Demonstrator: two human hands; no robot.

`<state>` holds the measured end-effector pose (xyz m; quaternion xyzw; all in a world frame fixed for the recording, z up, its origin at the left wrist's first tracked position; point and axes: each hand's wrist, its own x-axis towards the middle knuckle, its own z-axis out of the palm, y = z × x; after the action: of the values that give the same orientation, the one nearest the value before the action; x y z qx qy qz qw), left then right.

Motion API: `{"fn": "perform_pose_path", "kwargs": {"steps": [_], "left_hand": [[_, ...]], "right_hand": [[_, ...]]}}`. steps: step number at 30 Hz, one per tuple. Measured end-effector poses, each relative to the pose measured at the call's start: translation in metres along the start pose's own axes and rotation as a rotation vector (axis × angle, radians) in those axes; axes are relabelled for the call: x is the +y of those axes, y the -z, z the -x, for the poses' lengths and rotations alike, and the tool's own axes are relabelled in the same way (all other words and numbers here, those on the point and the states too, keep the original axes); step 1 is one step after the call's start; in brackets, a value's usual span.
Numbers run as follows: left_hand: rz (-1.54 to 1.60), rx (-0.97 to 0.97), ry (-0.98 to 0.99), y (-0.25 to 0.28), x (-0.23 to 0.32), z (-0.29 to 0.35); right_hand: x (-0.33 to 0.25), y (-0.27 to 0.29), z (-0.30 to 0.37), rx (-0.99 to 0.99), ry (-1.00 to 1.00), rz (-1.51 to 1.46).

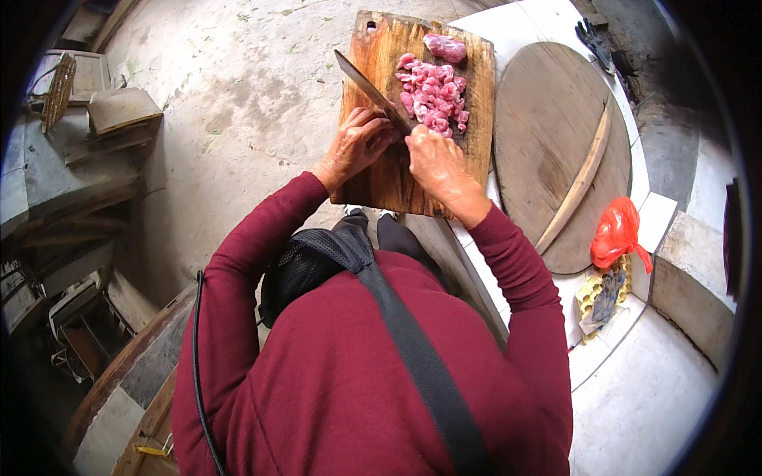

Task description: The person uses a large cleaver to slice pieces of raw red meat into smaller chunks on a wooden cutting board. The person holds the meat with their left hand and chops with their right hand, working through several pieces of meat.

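A worn wooden cutting board [373,174] lies in front of me, its right part beside the white tiled counter. My right hand [438,161] is closed round the handle of a kitchen knife [367,87], whose blade points to the far left across the board. Close to the blade, my left hand [357,144] has its fingers curled and pressed together; whatever they pinch is mostly hidden. Beyond my right hand sits a heap of pink diced meat [433,94]. A larger uncut piece of meat [444,48] lies at the board's far edge.
Right of the board, a round wooden lid [548,143] with a curved handle rests on the white tiled counter [540,20]. Nearby are a red plastic bag [617,232], a yellow egg tray [589,295] and grey gloves [609,295]. Wooden furniture [123,111] stands at the left.
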<state>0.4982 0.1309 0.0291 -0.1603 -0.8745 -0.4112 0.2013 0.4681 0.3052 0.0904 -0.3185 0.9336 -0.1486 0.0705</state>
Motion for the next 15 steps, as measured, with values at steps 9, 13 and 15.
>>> {"fn": "perform_pose_path", "kwargs": {"steps": [9, 13, 15], "left_hand": [[0.008, 0.037, 0.016, -0.001, -0.004, 0.002], [0.005, 0.019, 0.019, 0.001, 0.000, 0.003], [0.007, 0.017, 0.013, 0.002, -0.001, 0.003]], "right_hand": [[-0.006, 0.057, 0.065, -0.137, -0.138, -0.013], [0.004, 0.053, 0.074, -0.165, -0.130, -0.112], [0.005, 0.039, 0.056, -0.148, -0.103, -0.163]]}}
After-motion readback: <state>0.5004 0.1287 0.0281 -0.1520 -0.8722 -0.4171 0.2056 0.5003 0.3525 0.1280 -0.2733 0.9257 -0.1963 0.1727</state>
